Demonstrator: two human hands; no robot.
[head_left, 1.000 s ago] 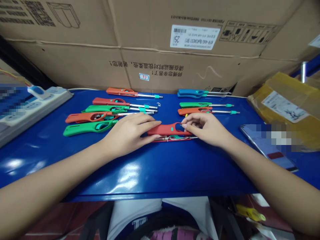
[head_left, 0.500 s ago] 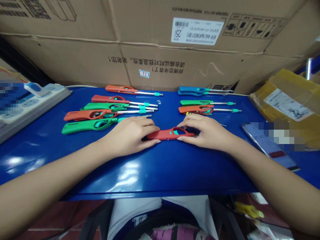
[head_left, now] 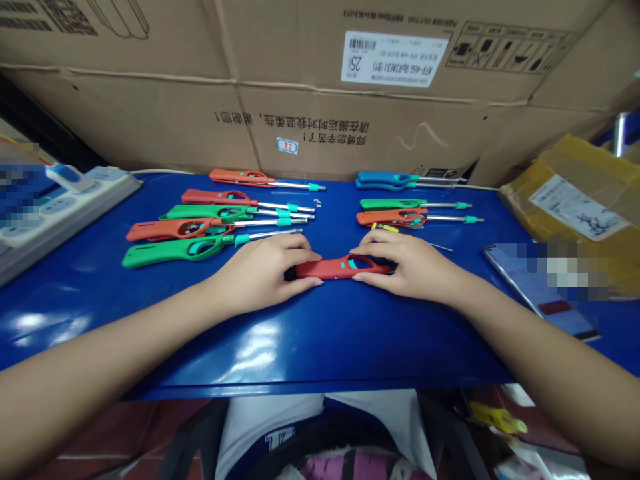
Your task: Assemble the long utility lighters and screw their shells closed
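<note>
A red gas lighter (head_left: 330, 268) with a turquoise trigger lies between my hands, at or just above the blue table (head_left: 320, 333). My left hand (head_left: 267, 270) pinches the end of its handle between thumb and fingers. At the trigger end my right hand (head_left: 413, 267) grips it from both sides, hiding most of the metal tube. Behind my left hand lie several lighters, among them a green one (head_left: 175, 252) and an orange one (head_left: 173, 229). Just beyond my right hand is a yellow and black screwdriver (head_left: 385, 228), partly covered by the fingers.
Another orange lighter (head_left: 390, 218), a green one (head_left: 393, 204) and a blue one (head_left: 383, 180) lie at the back right. A power strip (head_left: 65, 207) stands left; a phone (head_left: 540, 293) and a yellow-taped parcel (head_left: 575, 207) are right. A cardboard box (head_left: 300, 87) walls the back.
The red lighter and both hands have barely moved. More of the screwdriver shows beyond my right hand, and the whole view has shifted slightly.
</note>
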